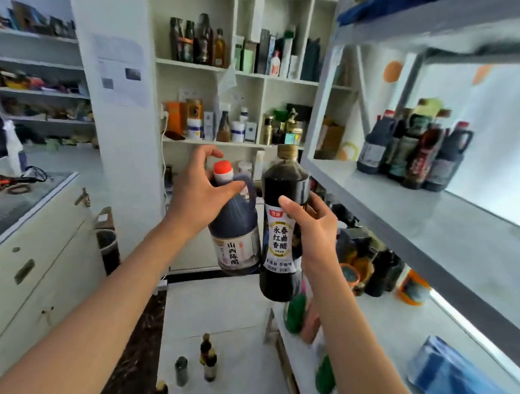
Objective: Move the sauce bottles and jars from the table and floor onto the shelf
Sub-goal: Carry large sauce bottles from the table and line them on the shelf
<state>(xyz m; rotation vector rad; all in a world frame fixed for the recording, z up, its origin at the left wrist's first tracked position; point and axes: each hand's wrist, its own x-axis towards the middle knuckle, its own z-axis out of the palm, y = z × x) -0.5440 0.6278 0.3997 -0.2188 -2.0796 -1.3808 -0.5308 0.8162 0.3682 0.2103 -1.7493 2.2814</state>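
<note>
My left hand (197,190) grips the handle and neck of a dark vinegar jug with a red cap (235,227). Beside it my right hand (312,224) holds a tall dark vinegar bottle with a gold cap (278,196) around its middle. Both are raised in the air, left of the grey metal shelf (403,220). Several dark sauce bottles (415,154) stand in a group at the back of that shelf board. Small bottles (207,358) stand on the white floor below.
A lower shelf board holds more bottles and jars (372,269) and a blue packet (451,370). White wall cubbies (241,69) full of bottles and boxes are straight ahead. A white cabinet (38,254) stands to the left. A green bottle (295,313) sits under my right forearm.
</note>
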